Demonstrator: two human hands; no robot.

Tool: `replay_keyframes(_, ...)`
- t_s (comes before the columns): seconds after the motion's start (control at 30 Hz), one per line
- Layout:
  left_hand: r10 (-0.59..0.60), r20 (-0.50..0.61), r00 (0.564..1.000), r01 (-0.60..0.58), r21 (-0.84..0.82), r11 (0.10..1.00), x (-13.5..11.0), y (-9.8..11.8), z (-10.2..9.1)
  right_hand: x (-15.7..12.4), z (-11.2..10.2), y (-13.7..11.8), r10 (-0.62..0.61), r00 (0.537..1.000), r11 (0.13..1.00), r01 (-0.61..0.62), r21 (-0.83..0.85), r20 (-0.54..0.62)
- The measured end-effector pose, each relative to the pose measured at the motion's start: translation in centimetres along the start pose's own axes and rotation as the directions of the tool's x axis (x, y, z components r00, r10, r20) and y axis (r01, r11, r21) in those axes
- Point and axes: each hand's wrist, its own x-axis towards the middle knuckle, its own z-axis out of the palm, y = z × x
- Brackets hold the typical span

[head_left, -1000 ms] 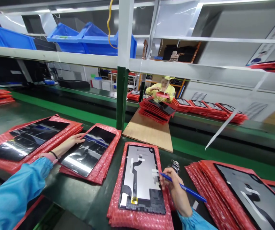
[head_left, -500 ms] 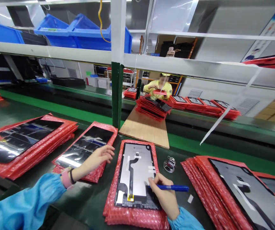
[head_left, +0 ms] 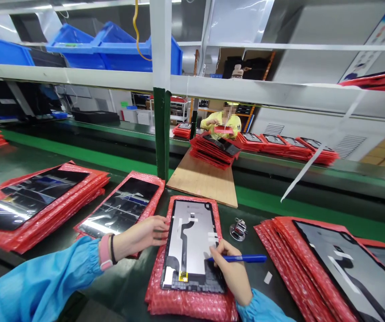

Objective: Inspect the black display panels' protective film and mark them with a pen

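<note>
In front of me a screen panel point(head_left: 197, 237) lies back side up, with a dark ribbon cable and bits of white tape, on red bubble-wrap bags point(head_left: 192, 306). My right hand point(head_left: 230, 268) is closed around a blue pen point(head_left: 246, 258), its tip over the panel's right side. Fingers outstretched, my left hand point(head_left: 145, 237) is at the panel's left edge; whether it touches the panel I cannot tell. Left of it, a glossy black screen point(head_left: 121, 208) rests on another red bag.
Stacks of bagged screens stand at left point(head_left: 41, 197) and right point(head_left: 340, 268). A small metal-and-glass object point(head_left: 238, 230) and a white strip point(head_left: 268, 277) lie right of the panel. Beyond are a green post point(head_left: 162, 134), a wooden board point(head_left: 202, 183) and a person in yellow point(head_left: 235, 123).
My left hand has moved right and down, from above the neighbouring black screen to the left edge of the panel. My right hand with the pen has barely shifted.
</note>
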Motion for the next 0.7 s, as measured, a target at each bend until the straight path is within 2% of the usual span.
replay_keyframes(0.1,-0.004,-0.001,1.0,0.004,-0.021,1.0,0.5,0.3,1.1,0.3,-0.2,-0.1,0.037,0.998,0.994,-0.042,0.103,0.048)
replay_keyframes(0.2,0.061,0.062,0.996,-0.059,-0.039,0.998,1.2,0.4,2.9,0.5,-0.2,0.1,0.066,0.994,0.975,-0.082,0.207,0.083)
replay_keyframes(0.3,0.121,0.092,0.988,-0.118,-0.038,0.992,2.3,0.0,4.7,0.5,0.0,0.4,0.072,0.995,0.947,-0.091,0.309,0.072)
replay_keyframes(0.43,0.164,0.048,0.985,-0.164,-0.005,0.986,3.2,-0.4,6.0,0.7,-0.5,0.3,0.055,0.998,0.913,-0.064,0.404,0.034)
replay_keyframes(0.6,0.324,0.062,0.944,-0.324,-0.016,0.946,2.0,1.2,6.2,1.2,-3.7,-0.9,0.033,0.993,0.871,0.026,0.491,-0.111)
replay_keyframes(0.7,0.452,0.065,0.889,-0.451,-0.035,0.892,0.7,2.9,6.2,1.5,-6.0,-1.4,0.039,0.98,0.857,0.069,0.511,-0.196)
